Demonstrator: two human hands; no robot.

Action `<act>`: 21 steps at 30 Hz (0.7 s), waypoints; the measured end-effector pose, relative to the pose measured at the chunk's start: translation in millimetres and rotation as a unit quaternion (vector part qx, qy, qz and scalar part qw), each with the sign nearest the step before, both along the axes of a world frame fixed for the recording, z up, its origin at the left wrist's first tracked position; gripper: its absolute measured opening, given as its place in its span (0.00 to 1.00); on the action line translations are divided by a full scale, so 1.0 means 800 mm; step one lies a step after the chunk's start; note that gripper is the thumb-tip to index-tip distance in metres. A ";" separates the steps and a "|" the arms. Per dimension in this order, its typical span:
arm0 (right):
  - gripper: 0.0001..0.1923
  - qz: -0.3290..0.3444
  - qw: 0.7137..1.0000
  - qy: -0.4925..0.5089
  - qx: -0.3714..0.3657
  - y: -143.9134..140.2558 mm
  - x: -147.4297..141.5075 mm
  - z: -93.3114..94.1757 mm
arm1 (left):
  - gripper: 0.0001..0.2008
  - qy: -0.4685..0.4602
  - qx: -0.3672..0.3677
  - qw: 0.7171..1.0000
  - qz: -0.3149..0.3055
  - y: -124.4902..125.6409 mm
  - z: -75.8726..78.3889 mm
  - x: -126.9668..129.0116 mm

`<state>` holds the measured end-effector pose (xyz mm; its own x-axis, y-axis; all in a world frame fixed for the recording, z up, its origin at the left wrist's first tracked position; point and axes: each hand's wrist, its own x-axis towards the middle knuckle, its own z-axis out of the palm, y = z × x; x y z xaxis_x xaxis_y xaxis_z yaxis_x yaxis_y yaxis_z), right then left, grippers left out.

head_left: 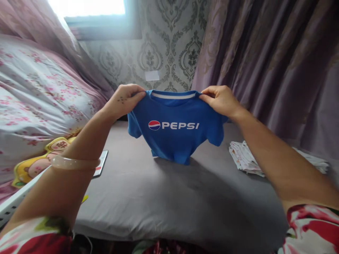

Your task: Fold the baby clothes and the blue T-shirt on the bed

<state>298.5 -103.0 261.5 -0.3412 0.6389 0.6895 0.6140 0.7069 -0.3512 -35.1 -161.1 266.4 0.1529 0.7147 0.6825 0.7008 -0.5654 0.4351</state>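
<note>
A blue T-shirt (172, 139) with a white PEPSI print hangs upright between my hands, its front and neck opening facing me. My left hand (127, 100) pinches its left shoulder beside the collar. The opposite shoulder is gripped by my right hand (218, 98), thumb and fingers closed on the cloth. Both short sleeves droop below the hands. The lower hem reaches down to the grey sheet (148, 197) or just above it; I cannot tell whether it touches.
Folded white clothes (246, 158) lie on the right, partly behind my right forearm. A tablet-like flat object (102, 164), a yellow cartoon cushion (37, 165) and a white basket edge (23, 194) are on the left. Floral bedding (47, 91) rises behind. Purple curtains (278, 63) hang at right.
</note>
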 end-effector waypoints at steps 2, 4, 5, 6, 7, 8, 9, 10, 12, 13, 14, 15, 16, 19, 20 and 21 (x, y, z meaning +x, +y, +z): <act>0.20 -0.063 0.992 -0.039 0.101 -0.003 -0.009 0.009 | 0.12 0.007 0.097 0.993 0.060 -0.002 0.007 0.011; 0.21 -0.113 0.978 -0.091 0.152 -0.007 -0.016 0.013 | 0.12 0.002 0.165 0.980 0.112 0.000 0.007 0.019; 0.21 -0.131 0.971 -0.116 0.162 -0.007 -0.019 0.013 | 0.11 0.004 0.180 0.976 0.126 0.004 0.005 0.021; 0.21 -0.146 0.965 -0.137 0.167 -0.006 -0.020 0.014 | 0.11 0.015 0.186 0.973 0.134 0.009 0.003 0.022; 0.22 -0.157 0.961 -0.152 0.169 -0.004 -0.020 0.015 | 0.11 0.034 0.185 0.972 0.139 0.016 0.002 0.022; 0.22 -0.166 0.958 -0.162 0.170 0.000 -0.020 0.016 | 0.11 0.057 0.181 0.971 0.144 0.023 0.001 0.021; 0.21 -0.171 0.956 -0.168 0.169 0.006 -0.019 0.018 | 0.11 0.080 0.174 0.970 0.151 0.032 0.001 0.020; 0.21 -0.173 0.956 -0.170 0.165 0.012 -0.018 0.020 | 0.11 0.096 0.170 0.968 0.160 0.040 0.002 0.020; 0.20 -0.165 0.962 -0.165 0.144 0.023 -0.016 0.028 | 0.10 0.095 0.146 0.971 0.162 0.054 0.009 0.021; 0.20 -0.152 0.967 -0.158 0.127 0.028 -0.014 0.032 | 0.10 0.073 0.120 0.979 0.151 0.059 0.013 0.021; 0.19 -0.133 0.974 -0.147 0.106 0.030 -0.012 0.037 | 0.10 0.039 0.084 0.987 0.130 0.060 0.017 0.021; 0.18 -0.108 0.982 -0.131 0.080 0.031 -0.009 0.040 | 0.11 0.000 0.039 0.994 0.098 0.059 0.022 0.019; 0.18 -0.077 0.990 -0.110 0.048 0.030 -0.005 0.043 | 0.12 -0.039 -0.013 0.997 0.059 0.055 0.026 0.016; 0.17 0.016 0.998 -0.029 -0.057 0.021 0.012 0.045 | 0.15 -0.109 -0.137 0.982 -0.073 0.037 0.032 -0.001; 0.17 0.038 0.996 -0.002 -0.084 0.019 0.017 0.043 | 0.16 -0.116 -0.157 0.975 -0.106 0.032 0.032 -0.007; 0.17 0.054 0.993 0.022 -0.102 0.019 0.021 0.042 | 0.17 -0.119 -0.171 0.969 -0.130 0.030 0.031 -0.012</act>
<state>315.5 -88.0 295.1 -0.3874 0.7283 0.5653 0.5191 0.6790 -0.5191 -44.9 -136.8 291.0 0.2259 0.8633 0.4514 0.4105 -0.5046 0.7595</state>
